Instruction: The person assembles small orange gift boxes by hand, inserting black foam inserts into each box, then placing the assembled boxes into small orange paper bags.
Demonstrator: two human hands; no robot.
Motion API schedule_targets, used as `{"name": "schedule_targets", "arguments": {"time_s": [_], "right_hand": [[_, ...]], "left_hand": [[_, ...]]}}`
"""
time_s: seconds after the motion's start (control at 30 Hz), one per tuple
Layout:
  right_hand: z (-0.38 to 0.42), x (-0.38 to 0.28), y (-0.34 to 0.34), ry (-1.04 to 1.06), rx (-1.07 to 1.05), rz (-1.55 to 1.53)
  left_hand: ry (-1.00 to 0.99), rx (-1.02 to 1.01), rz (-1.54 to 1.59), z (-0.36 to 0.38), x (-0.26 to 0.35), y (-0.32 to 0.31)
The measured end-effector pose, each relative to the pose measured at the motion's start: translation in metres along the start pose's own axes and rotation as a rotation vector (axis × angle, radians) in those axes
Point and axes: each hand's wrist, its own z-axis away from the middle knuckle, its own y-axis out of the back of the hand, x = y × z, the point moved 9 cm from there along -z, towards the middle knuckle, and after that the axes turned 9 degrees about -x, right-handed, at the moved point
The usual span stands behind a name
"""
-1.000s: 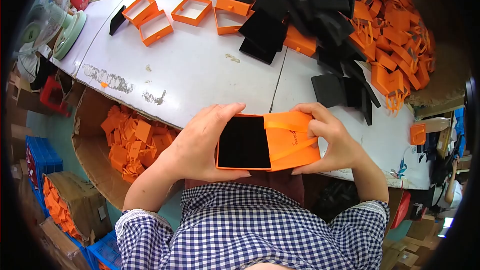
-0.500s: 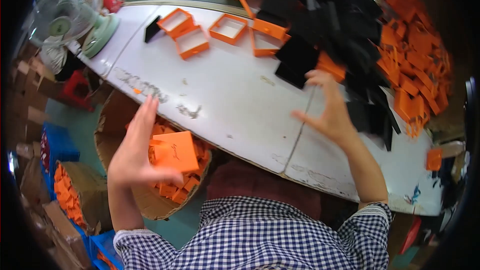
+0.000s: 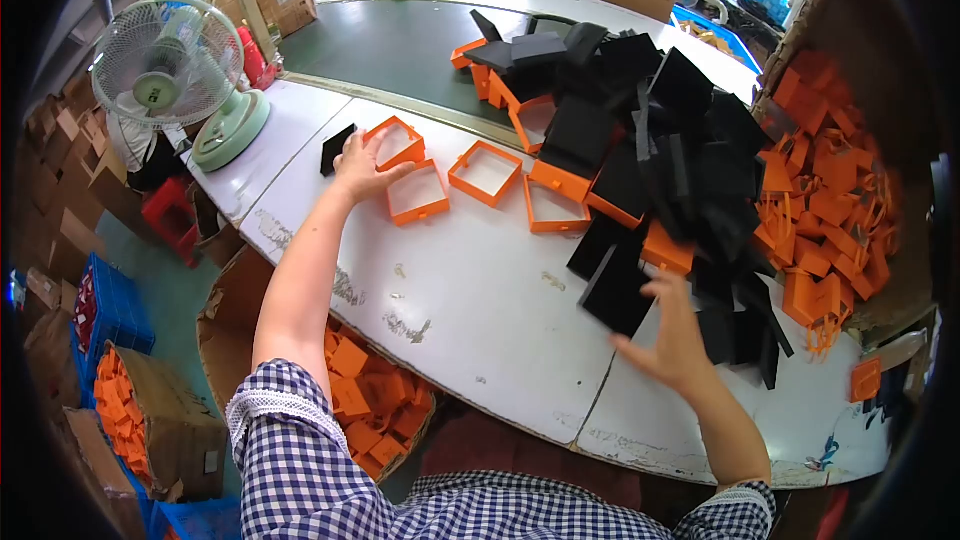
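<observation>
My left hand (image 3: 362, 170) reaches to the far left of the white table, thumb and fingers apart, at the near side of an orange drawer box (image 3: 402, 144) with a pale inside. Just nearer lies a second orange drawer box (image 3: 418, 192), close to my thumb. A thin black piece (image 3: 338, 148) stands behind my fingers. My right hand (image 3: 672, 342) hovers with thumb and fingers spread and nothing between them. Nearest to it are a flat black piece (image 3: 618, 292) and a small orange box (image 3: 666, 248) at the edge of the black heap.
Black pieces (image 3: 685, 165) are heaped on the right, beside a pile of orange pieces (image 3: 830, 200). More orange drawer boxes (image 3: 486, 174) lie mid-table. A fan (image 3: 232, 130) stands far left. Below the table edge, a carton (image 3: 228, 315) holds many orange boxes (image 3: 375, 395).
My left hand has gone from above the carton to the drawer boxes; the orange box beside it is no longer there. My right hand stays near the black heap. The view has tilted up.
</observation>
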Motion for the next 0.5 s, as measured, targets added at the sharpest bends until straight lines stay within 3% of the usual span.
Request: {"name": "schedule_targets", "arguments": {"time_s": [0.03,0.13,0.2,0.3,0.37,0.43,0.5], "right_hand": [[0.009,-0.006,-0.003,0.014,-0.06,-0.091],[0.027,-0.023,-0.007,0.016,-0.17,-0.121],[0.027,-0.025,0.005,0.053,-0.132,-0.117],[0.02,-0.041,0.031,0.156,-0.044,-0.186],[0.016,-0.061,0.035,0.249,-0.073,-0.157],[0.023,-0.069,0.017,0.277,-0.173,-0.112],[0.038,-0.074,-0.002,0.369,-0.245,-0.085]], "left_hand": [[-0.007,-0.004,0.004,0.005,0.013,-0.003],[-0.34,0.118,0.034,0.047,0.081,-0.003],[-0.547,0.212,0.134,0.1,0.132,0.021],[-0.879,0.158,0.422,0.194,0.201,0.03],[-0.941,-0.035,0.517,0.252,0.237,0.01],[-1.03,-0.084,0.662,0.292,0.26,-0.005],[-0.94,-0.124,0.711,0.309,0.265,-0.039]]}}
